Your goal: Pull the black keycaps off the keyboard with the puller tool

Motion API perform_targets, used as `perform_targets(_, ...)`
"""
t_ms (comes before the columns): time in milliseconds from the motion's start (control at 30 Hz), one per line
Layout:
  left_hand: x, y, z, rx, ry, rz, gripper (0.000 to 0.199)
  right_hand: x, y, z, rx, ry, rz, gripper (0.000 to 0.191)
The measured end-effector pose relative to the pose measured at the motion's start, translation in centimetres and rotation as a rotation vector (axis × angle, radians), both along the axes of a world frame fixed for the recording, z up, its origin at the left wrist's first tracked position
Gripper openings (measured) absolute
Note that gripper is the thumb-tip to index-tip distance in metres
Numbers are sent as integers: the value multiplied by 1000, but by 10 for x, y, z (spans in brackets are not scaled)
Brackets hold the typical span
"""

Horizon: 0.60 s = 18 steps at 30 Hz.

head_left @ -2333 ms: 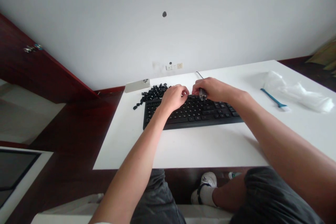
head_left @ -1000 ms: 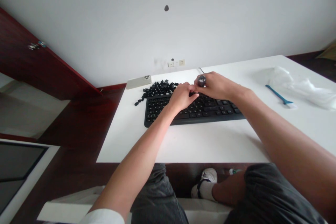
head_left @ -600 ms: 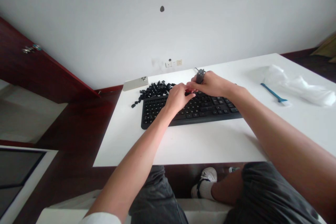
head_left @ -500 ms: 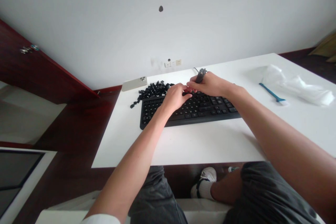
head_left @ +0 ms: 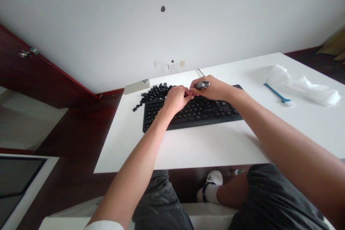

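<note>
A black keyboard [head_left: 199,115] lies on the white table, many of its keycaps off on the left and middle. Loose black keycaps [head_left: 155,92] are heaped behind its left part. Over the keyboard's upper middle, my left hand [head_left: 176,97] has its thumb and fingers pinched together; whatever they hold is too small to make out. My right hand [head_left: 208,88] is closed around a dark tool with a metallic end [head_left: 202,84], its fingertips meeting those of my left hand. The tool's other end is hidden.
A phone [head_left: 137,86] lies at the table's back left corner. To the right are a blue brush [head_left: 277,92] and a crumpled clear plastic bag [head_left: 304,86]. A thin cable [head_left: 201,72] runs behind the keyboard. The table's front edge [head_left: 178,169] is above my legs.
The tool in my right hand has tilted from steep to nearly flat. Both hands stay together over the keyboard, and the whole view has shifted slightly.
</note>
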<state>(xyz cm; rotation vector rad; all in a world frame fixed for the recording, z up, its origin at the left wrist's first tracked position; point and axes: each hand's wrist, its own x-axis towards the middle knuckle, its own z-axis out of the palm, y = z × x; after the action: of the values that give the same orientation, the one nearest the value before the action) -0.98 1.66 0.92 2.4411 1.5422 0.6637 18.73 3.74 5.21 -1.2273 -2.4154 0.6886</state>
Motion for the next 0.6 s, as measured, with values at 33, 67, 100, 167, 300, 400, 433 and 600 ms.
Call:
perform_targets(33, 0, -1, 0, 9, 6, 4, 9, -1, -1, 1, 26, -29, -11, 19)
perform_targets(67, 1, -2, 1, 16, 14, 9, 10, -1, -2, 2, 50, -59, -16, 19)
perform_targets(100, 1, -3, 1, 21, 24, 14, 12, -1, -3, 4, 66, -87, -11, 20)
perform_targets(167, 2, -5, 2, 23, 42, 28, 13, -1, -6, 7, 68, -121, 15, 21)
perform_targets(300, 4, -7, 4, 7, 51, 48, 13, -1, -7, 9, 81, -118, 38, 22)
perform_targets(400, 4, -6, 3, -8, 32, 48, 11, -2, -3, 4, 114, -120, 6, 23)
perform_targets(433, 3, -5, 2, -15, 24, 46, 11, -2, -2, 2, 122, -125, -5, 23)
perform_targets(600, 2, -3, 1, -31, 22, 39, 11, 1, 0, -2, 134, -136, 25, 29)
